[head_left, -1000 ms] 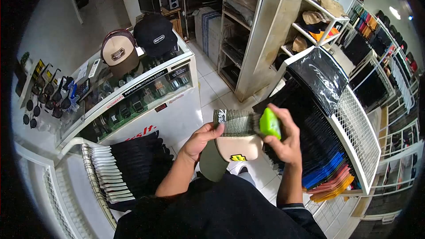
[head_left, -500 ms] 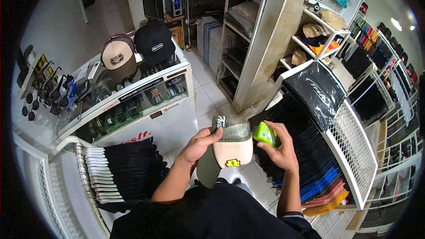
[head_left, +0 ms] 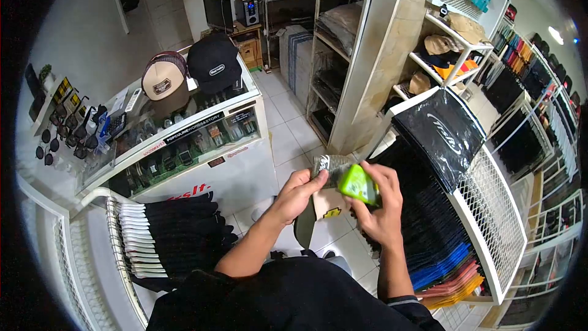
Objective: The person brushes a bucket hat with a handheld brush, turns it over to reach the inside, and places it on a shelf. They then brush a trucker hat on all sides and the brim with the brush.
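Note:
My left hand grips a trucker cap by its side, thumb over the mesh. The cap has a cream front with a yellow patch, olive mesh with white lettering, and an olive brim hanging down to the left. In my right hand is a bright green hand-sized block, rounded at the corners, fingers wrapped around its right side. It overlaps the cap's right part in this view. The underside of the green block is hidden, so I cannot tell its exact kind.
A glass display counter at left carries a beige-and-brown cap and a black cap. Dark shirts hang at lower left. On my right stands a clothes rack topped by a black plastic packet. A pillar rises ahead.
My right hand has brought the green block left, from beside the cap to over its right part. The cap has shifted slightly right and turned, and the view has moved a little.

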Demonstrator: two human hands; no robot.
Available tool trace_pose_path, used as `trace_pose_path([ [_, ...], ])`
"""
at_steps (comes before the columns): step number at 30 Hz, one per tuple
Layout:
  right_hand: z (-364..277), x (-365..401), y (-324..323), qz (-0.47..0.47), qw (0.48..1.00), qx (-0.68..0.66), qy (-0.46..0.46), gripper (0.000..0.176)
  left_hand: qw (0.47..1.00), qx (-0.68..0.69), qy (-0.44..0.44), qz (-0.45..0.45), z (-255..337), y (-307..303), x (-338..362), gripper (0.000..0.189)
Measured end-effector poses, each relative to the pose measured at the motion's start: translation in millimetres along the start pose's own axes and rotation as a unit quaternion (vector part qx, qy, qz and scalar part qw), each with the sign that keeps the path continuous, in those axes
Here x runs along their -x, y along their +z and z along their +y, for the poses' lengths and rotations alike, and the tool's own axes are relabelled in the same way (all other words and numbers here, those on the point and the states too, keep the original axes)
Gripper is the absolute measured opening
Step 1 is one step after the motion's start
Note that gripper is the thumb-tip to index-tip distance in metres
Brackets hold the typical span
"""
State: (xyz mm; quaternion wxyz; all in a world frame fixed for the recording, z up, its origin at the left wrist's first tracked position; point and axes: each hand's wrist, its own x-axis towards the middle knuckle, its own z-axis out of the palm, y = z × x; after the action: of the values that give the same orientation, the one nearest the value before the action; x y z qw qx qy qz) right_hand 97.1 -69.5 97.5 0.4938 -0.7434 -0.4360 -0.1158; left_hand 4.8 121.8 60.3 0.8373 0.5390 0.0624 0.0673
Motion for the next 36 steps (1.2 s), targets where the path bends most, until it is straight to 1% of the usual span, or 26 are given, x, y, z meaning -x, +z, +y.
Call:
trace_pose_path([
  [1, 3.2, -6.0, 2.0, -0.02, 0.998, 0.051, -0.015, 0.068, 1.0, 0.015, -0.004, 0.004, 0.3, 3.9, 0.1, 0.039],
  [2, 9.6, -4.1, 7.9, -0.03, 0.998, 0.048, -0.028, 0.068, 1.0, 0.03, -0.008, 0.006, 0.0, 6.8, -0.8, 0.04],
  [4, 9.0, 4.2, 6.0, -0.129, 0.984, 0.07, -0.104, 0.066, 0.999, 0.035, -0.02, 0.033, -5.4, -3.0, -6.7, 0.043],
  [5, 2.8, 5.1, 1.9, -0.208, 0.973, 0.021, -0.1, 0.064, 0.996, 0.032, -0.013, 0.078, -13.2, -5.9, -10.8, 0.041],
  [6, -2.5, 4.3, -1.1, -0.263, 0.961, -0.012, -0.08, 0.063, 0.996, 0.034, -0.014, 0.082, -12.3, -6.4, -9.8, 0.041],
  [8, 12.5, 2.7, 2.1, -0.141, 0.985, -0.003, -0.095, 0.064, 0.998, 0.017, 0.004, 0.058, -7.2, -6.5, -9.0, 0.044],
  [10, 8.5, -13.8, 4.4, -0.017, 1.0, 0.01, -0.02, 0.067, 0.999, 0.002, -0.011, 0.036, -7.5, -1.3, -7.2, 0.042],
  [12, 6.7, -20.9, 13.9, -0.005, 1.0, 0.0, 0.006, 0.068, 0.999, 0.005, 0.016, 0.043, -16.0, 2.3, -9.1, 0.041],
  [14, 12.9, -5.6, 24.6, -0.036, 0.995, 0.061, -0.064, 0.067, 0.997, 0.036, 0.001, 0.07, -5.8, 4.2, -3.6, 0.041],
  [16, 3.5, 6.3, 20.1, -0.192, 0.976, -0.004, -0.101, 0.067, 0.993, 0.031, 0.032, 0.11, -8.9, -4.3, -4.1, 0.041],
  [17, -6.0, 5.6, 17.2, -0.276, 0.957, -0.03, -0.081, 0.068, 0.993, 0.024, 0.04, 0.11, -10.4, -11.3, -5.6, 0.041],
  [18, -3.3, 5.7, 20.8, -0.278, 0.957, -0.032, -0.08, 0.068, 0.993, 0.016, 0.044, 0.109, -14.3, -20.8, -6.6, 0.042],
  [20, 5.0, -0.3, 27.3, -0.075, 0.993, -0.044, -0.077, 0.067, 0.996, -0.023, 0.045, 0.068, -17.7, -33.8, -5.9, 0.042],
  [21, 0.6, -11.0, 27.3, -0.04, 0.998, -0.024, -0.035, 0.067, 0.996, 0.007, 0.032, 0.079, -4.8, -14.6, -1.2, 0.042],
  [22, 2.4, -18.9, 27.9, -0.05, 0.998, 0.017, -0.025, 0.069, 0.995, 0.019, 0.037, 0.087, 0.5, -4.3, 2.0, 0.042],
  [24, 4.2, -18.1, 38.7, -0.065, 0.997, 0.017, -0.03, 0.069, 0.994, 0.016, 0.047, 0.095, -10.4, -14.3, -1.5, 0.042],
  [25, 7.7, -11.4, 43.9, -0.078, 0.993, 0.037, -0.084, 0.068, 0.995, 0.012, 0.03, 0.096, -17.3, -28.3, -3.6, 0.043],
  [26, 0.4, -2.6, 41.3, -0.142, 0.986, 0.028, -0.084, 0.065, 0.995, 0.011, 0.014, 0.099, -20.2, -40.4, -5.6, 0.043],
  [27, -7.7, 0.3, 39.3, -0.201, 0.976, -0.001, -0.087, 0.065, 0.989, 0.05, 0.041, 0.134, -5.2, -24.0, -2.7, 0.044],
  [28, -12.9, 0.8, 38.8, -0.257, 0.962, -0.03, -0.089, 0.064, 0.99, 0.075, 0.039, 0.117, -3.0, -29.7, -2.0, 0.045],
  [29, -11.9, 0.0, 36.9, -0.221, 0.971, -0.02, -0.092, 0.063, 0.99, 0.048, 0.058, 0.119, -5.7, -32.9, -4.3, 0.044],
  [30, -5.5, -2.1, 41.3, -0.133, 0.987, -0.007, -0.092, 0.064, 0.99, 0.022, 0.075, 0.12, -9.2, -35.2, -5.7, 0.043],
  [32, -7.2, -13.4, 41.7, -0.046, 0.999, 0.023, -0.01, 0.064, 0.993, -0.006, 0.032, 0.114, -9.7, -31.4, -2.9, 0.042],
  [33, -4.6, -14.4, 45.3, -0.055, 0.996, 0.062, -0.009, 0.065, 0.992, -0.006, 0.075, 0.1, -15.9, -32.2, -6.7, 0.04],
  [34, -2.9, -8.7, 50.2, -0.054, 0.997, 0.062, -0.009, 0.065, 0.992, -0.007, 0.074, 0.1, -17.5, -37.0, -6.8, 0.04],
  [36, -5.4, 7.2, 56.2, -0.161, 0.984, -0.017, -0.07, 0.065, 0.99, 0.024, 0.049, 0.132, -14.7, -40.8, -7.4, 0.041],
])
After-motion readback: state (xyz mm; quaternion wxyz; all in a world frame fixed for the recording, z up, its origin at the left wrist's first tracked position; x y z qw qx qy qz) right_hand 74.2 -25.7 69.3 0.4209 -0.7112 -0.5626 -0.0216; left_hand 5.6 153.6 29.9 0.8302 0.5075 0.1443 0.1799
